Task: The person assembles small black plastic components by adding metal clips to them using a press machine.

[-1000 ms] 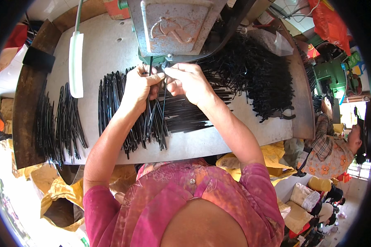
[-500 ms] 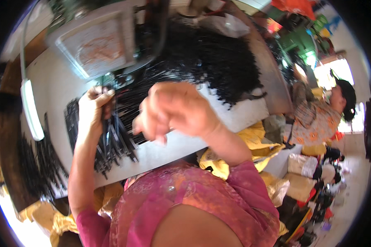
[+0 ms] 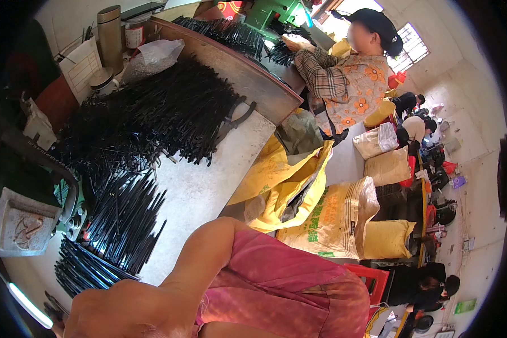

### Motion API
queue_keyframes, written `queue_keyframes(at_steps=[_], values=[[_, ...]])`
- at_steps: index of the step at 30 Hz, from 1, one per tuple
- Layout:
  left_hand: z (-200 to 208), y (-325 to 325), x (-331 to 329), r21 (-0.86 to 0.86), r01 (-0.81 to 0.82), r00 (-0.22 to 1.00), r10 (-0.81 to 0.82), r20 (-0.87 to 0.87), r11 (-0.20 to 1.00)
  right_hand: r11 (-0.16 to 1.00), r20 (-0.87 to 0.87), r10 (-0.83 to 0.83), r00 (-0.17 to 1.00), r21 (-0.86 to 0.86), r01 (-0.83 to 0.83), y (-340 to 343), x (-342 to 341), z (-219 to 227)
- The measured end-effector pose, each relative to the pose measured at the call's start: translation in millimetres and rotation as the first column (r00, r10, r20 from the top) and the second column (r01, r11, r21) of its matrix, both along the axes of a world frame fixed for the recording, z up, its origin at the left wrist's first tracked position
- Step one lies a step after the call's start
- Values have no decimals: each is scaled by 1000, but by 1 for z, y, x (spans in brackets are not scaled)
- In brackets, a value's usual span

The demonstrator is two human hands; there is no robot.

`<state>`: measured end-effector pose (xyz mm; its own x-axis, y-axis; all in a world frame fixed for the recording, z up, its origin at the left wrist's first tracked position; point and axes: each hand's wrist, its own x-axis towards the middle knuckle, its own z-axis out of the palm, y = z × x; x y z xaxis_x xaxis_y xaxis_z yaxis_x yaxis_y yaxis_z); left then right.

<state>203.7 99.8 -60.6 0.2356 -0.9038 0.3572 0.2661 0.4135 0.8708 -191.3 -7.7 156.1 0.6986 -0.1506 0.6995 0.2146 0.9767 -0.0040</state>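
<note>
Thin black rods (image 3: 127,222) lie in dense bundles across the pale tabletop (image 3: 200,188), fanned beside the metal machine (image 3: 27,225) and heaped deeper toward the wooden side board (image 3: 231,59). From where I stand, the right hand (image 3: 112,312) looms at the near edge of the scene, its arm bent sharply at the elbow and its fingers apparently folded. Whether that grip is together on something or slightly apart I cannot tell, because the knuckle side hides the fingertips; the left hand is out of my sight.

The rods nearest the machine lie roughly parallel, I suppose so that they stay untangled and easy to reach, while the board probably keeps the big heap from spilling over. A dark tool with curved handles (image 3: 235,123) sits against the heap's edge, seemingly parked within reach.

The fanned rods are slender, straight and glossy, catching bluish light; the heap looks duller and bristly, with uneven ends. The machine's cover is a worn, greyish slab with a raised, rusty emblem. Behind the heap sit a crinkled clear plastic bag (image 3: 155,59) and a smooth, cylindrical flask (image 3: 110,42). Creased yellow sacks (image 3: 321,217) slump beside the tabletop.
</note>
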Motion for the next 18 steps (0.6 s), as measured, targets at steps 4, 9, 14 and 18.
queue_keyframes(at_steps=[4, 9, 14, 18], values=[[67, -35, -129, -519, -1, 998, -31, -53, 855, 964, 402, -250, 881, 186, 189, 6, 12, -4], [187, -100, -361, -857, -106, 975, -117, -189, 504, 967, 463, -253, 850, 128, 219, -6, 11, 2], [198, -111, -383, -890, -392, 760, -462, -456, 234, 959, 532, -276, 801, 210, 191, 3, 27, 0], [196, -112, -385, -850, -462, 710, -468, -526, 253, 967, 391, -255, 885, 130, 221, -2, 9, 1]])
